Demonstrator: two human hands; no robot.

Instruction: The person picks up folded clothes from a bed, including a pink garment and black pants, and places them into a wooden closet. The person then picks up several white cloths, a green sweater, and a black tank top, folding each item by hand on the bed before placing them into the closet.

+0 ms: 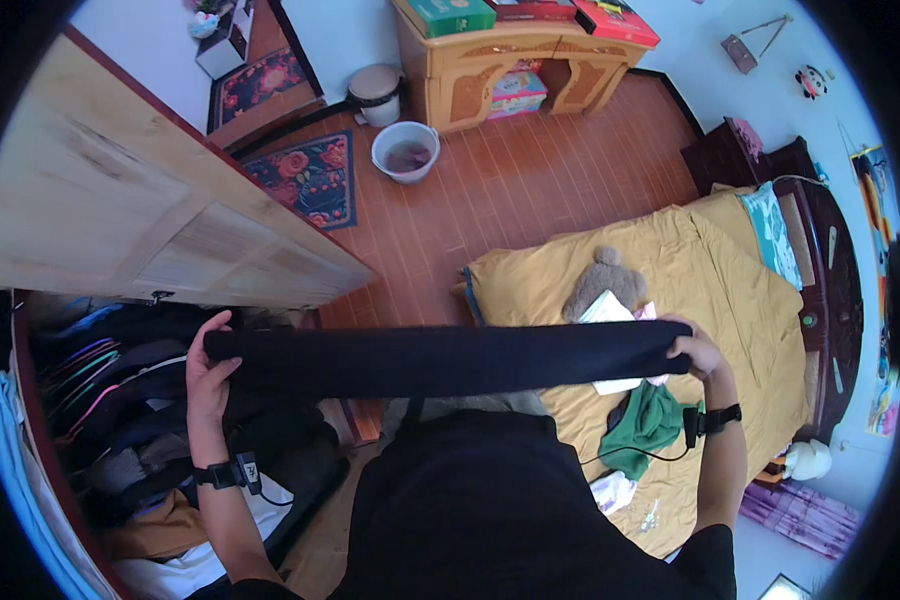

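A long black folded cloth is stretched level in front of my body; whether it is a pair of trousers or another garment I cannot tell. At its left end my left hand grips the edge, thumb on the near face. My right hand is closed on the opposite end, over the bed. Both wrists wear black straps with small devices and cables. Behind the right half of the cloth, a brown teddy bear and white papers lie partly covered. A green garment rests on the bed below it.
An open wardrobe with hanging dark clothes and a clothes pile stands at left, its wooden door swung out. The bed fills the right. Beyond are a bucket, a bin, a rug and a wooden desk.
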